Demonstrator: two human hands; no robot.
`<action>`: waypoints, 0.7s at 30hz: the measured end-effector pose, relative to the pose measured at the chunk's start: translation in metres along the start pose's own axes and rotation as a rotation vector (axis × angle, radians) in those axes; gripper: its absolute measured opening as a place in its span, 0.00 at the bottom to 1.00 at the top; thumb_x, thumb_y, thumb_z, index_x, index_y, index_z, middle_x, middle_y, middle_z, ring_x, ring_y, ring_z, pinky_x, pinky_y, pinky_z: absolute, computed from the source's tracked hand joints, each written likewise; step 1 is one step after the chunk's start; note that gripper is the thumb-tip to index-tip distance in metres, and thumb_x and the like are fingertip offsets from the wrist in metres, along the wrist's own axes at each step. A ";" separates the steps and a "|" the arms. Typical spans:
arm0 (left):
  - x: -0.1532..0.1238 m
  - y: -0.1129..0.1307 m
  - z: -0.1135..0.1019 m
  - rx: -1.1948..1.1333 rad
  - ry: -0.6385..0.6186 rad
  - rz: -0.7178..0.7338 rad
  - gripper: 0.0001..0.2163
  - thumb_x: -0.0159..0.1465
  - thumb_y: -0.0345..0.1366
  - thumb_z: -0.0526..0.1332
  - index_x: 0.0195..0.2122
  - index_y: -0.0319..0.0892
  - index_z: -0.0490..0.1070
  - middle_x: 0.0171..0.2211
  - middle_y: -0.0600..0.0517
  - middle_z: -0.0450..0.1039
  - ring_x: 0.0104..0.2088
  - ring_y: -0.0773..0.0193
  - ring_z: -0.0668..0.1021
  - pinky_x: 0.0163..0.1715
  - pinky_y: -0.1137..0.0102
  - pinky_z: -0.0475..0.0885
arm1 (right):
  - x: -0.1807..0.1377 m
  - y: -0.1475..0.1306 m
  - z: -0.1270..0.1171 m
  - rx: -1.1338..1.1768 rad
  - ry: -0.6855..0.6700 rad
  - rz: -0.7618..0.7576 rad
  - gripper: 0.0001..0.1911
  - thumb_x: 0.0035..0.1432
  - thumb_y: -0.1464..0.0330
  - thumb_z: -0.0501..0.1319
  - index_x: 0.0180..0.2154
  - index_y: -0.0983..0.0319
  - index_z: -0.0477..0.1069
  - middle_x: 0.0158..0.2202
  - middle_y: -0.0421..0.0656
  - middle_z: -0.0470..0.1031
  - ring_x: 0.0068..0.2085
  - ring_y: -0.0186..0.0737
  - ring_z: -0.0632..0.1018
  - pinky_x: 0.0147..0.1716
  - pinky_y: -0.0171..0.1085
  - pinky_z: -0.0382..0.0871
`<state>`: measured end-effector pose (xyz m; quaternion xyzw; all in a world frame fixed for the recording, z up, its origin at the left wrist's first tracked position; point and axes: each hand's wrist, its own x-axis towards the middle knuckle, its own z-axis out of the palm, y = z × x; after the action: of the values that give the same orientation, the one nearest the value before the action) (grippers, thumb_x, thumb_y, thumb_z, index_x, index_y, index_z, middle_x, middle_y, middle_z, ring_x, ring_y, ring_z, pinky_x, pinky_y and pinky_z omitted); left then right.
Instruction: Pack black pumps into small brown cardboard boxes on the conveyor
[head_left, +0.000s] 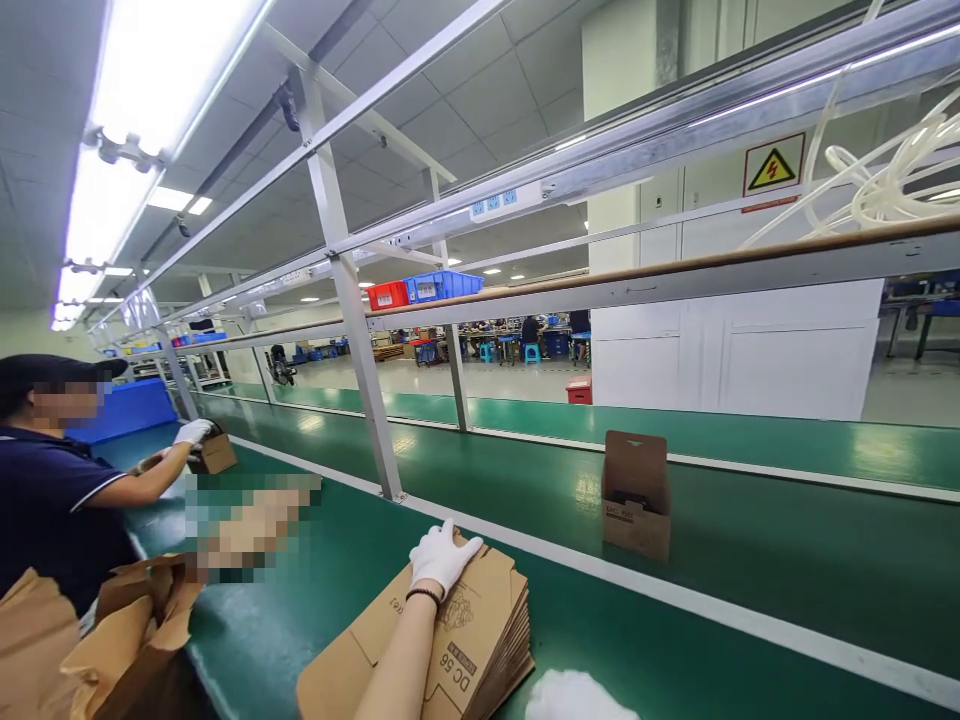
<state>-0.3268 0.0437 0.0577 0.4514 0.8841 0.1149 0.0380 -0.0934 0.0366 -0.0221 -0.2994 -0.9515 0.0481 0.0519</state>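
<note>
A stack of flattened cardboard boxes (480, 640), printed "DC 56" on top, lies fanned on the green work surface in front of me. My left hand (442, 557), in a white glove, grips the far edge of the stack, its thumb over the top and some fingers bent out of sight past the edge. Low in the view, just right of the stack, the white-gloved right hand (577, 697) shows only in part; its fingers cannot be made out. Beyond the white rail stands an open cardboard box (636, 525) with its lid raised and something dark inside.
To the left, a co-worker (52, 490) in white gloves handles a small carton (215, 452). Crumpled brown paper (135, 630) is at lower left. A metal post (360, 370) rises from the white rail (600, 570); an overhead shelf holds blue (450, 286) and red bins (388, 295).
</note>
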 end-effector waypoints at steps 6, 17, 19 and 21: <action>0.003 -0.012 -0.007 0.011 0.044 -0.079 0.32 0.60 0.60 0.49 0.58 0.42 0.62 0.53 0.37 0.68 0.55 0.44 0.72 0.51 0.54 0.64 | 0.035 -0.033 0.038 0.095 -0.011 -0.235 0.14 0.55 0.58 0.61 0.37 0.60 0.76 0.40 0.48 0.79 0.39 0.50 0.80 0.34 0.38 0.75; -0.025 -0.002 -0.066 -0.045 0.141 0.014 0.23 0.57 0.53 0.60 0.43 0.39 0.70 0.44 0.38 0.74 0.47 0.44 0.76 0.46 0.57 0.68 | -0.023 0.027 -0.048 0.496 0.195 0.010 0.33 0.61 0.52 0.55 0.62 0.62 0.63 0.66 0.51 0.57 0.67 0.58 0.56 0.64 0.55 0.52; -0.037 0.023 -0.085 -0.057 0.209 0.117 0.23 0.56 0.52 0.62 0.46 0.40 0.68 0.47 0.40 0.73 0.50 0.45 0.74 0.50 0.58 0.66 | -0.037 0.040 -0.072 0.685 0.329 0.130 0.39 0.59 0.47 0.54 0.64 0.64 0.60 0.67 0.52 0.55 0.67 0.55 0.55 0.66 0.54 0.49; -0.051 0.056 -0.101 -0.096 0.258 0.249 0.24 0.56 0.53 0.63 0.48 0.42 0.67 0.48 0.42 0.72 0.51 0.47 0.73 0.52 0.59 0.65 | -0.045 0.046 -0.088 0.864 0.473 0.198 0.47 0.55 0.43 0.55 0.67 0.64 0.52 0.68 0.51 0.52 0.67 0.55 0.55 0.66 0.55 0.48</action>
<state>-0.2695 0.0168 0.1667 0.5366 0.8124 0.2177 -0.0686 -0.0195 0.0532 0.0561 -0.3421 -0.7738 0.3734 0.3805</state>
